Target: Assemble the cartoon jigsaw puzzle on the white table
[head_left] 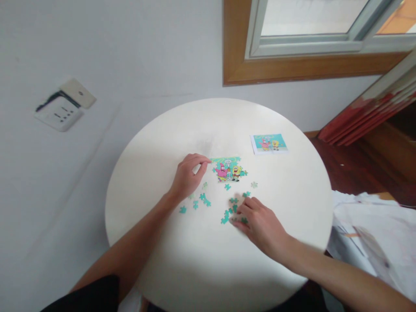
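Observation:
A partly assembled jigsaw puzzle (pixel 229 170), with a pink starfish and a yellow square cartoon figure on teal, lies at the middle of the round white table. The thumb and forefinger of my left hand (pixel 189 175) come together at its upper left corner. Over a cluster of loose teal puzzle pieces (pixel 226 214) hovers my right hand (pixel 261 223), thumb and fingers apart, hiding some of them. More loose pieces (pixel 203 198) are scattered below and left of the puzzle. One single teal piece (pixel 227 186) sits just under its bottom edge.
A reference picture card (pixel 269 143) lies at the back right of the table (pixel 182 125). Behind are a white wall with a socket (pixel 61 113) and a wood-framed window (pixel 238 69). Papers (pixel 373 234) are piled beyond the table's right edge, near a red curtain (pixel 352 117).

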Demonstrator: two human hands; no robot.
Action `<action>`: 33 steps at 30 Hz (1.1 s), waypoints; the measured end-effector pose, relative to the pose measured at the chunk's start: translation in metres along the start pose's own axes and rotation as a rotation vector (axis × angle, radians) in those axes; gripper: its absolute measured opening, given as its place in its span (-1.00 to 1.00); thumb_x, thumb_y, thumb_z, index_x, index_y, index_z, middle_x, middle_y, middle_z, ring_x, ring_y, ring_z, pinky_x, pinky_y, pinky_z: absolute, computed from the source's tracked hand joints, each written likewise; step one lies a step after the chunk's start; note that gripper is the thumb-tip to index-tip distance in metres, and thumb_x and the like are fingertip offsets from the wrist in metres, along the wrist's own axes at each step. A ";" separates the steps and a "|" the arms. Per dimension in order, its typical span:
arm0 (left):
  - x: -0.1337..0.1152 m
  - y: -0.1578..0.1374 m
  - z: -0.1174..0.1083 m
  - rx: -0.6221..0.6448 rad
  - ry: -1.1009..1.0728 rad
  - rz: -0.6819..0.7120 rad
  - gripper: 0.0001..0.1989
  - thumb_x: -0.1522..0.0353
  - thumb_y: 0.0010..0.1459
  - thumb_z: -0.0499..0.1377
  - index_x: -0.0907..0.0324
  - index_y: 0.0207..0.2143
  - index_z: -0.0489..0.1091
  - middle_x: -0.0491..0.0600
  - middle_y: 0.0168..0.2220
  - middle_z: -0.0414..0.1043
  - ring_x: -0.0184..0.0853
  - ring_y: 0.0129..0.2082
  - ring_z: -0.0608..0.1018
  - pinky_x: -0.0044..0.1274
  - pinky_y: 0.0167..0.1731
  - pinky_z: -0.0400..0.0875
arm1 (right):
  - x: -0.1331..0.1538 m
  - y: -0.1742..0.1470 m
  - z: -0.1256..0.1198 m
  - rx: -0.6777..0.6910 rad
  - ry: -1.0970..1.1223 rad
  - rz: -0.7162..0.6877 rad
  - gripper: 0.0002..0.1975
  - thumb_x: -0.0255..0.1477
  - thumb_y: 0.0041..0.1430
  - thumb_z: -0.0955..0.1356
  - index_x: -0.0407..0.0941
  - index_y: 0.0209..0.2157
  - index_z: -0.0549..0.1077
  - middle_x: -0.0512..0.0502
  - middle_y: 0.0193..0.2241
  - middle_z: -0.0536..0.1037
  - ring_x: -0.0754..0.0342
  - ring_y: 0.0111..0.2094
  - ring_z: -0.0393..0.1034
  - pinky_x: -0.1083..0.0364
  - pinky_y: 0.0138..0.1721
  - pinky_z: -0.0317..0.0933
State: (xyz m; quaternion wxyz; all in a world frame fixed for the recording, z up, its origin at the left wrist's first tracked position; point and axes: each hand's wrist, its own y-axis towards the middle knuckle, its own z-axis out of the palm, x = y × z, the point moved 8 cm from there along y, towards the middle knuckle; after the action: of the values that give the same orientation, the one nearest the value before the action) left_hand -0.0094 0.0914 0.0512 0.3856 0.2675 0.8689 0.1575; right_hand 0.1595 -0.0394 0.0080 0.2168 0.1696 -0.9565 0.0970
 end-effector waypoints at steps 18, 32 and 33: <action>-0.022 -0.014 0.043 0.324 -0.025 0.141 -0.76 0.36 0.32 0.06 0.09 -0.08 0.50 -0.02 -0.08 0.55 -0.26 -0.05 0.47 -0.32 0.03 0.30 | -0.013 0.015 -0.011 -0.043 0.388 -0.025 -0.81 -0.66 0.11 0.26 -0.10 -0.40 0.41 -0.02 -0.43 0.51 0.09 -0.38 0.37 0.14 -0.31 0.20; -0.035 -0.036 0.074 0.567 0.069 0.188 -0.60 0.26 0.30 0.11 0.00 0.18 0.33 -0.04 0.17 0.38 -0.14 0.11 0.29 -0.19 0.13 0.12 | -0.087 0.094 -0.030 -0.144 0.467 0.170 -0.85 -0.50 0.00 0.34 -0.16 -0.48 0.58 -0.04 -0.58 0.53 0.14 -0.54 0.33 0.14 -0.43 0.16; -0.035 -0.036 0.074 0.568 0.068 0.187 -0.60 0.26 0.30 0.11 -0.01 0.17 0.33 -0.04 0.17 0.38 -0.13 0.11 0.29 -0.19 0.13 0.12 | -0.086 0.094 -0.031 -0.142 0.456 0.173 -0.85 -0.51 0.00 0.34 -0.16 -0.47 0.59 -0.04 -0.58 0.54 0.13 -0.53 0.34 0.14 -0.43 0.16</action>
State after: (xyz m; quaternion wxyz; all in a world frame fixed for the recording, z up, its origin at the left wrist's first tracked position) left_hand 0.0536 0.0468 0.0058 0.2500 0.4382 0.8621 -0.0482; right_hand 0.2097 0.0793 -0.0132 0.4293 0.0449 -0.8982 0.0834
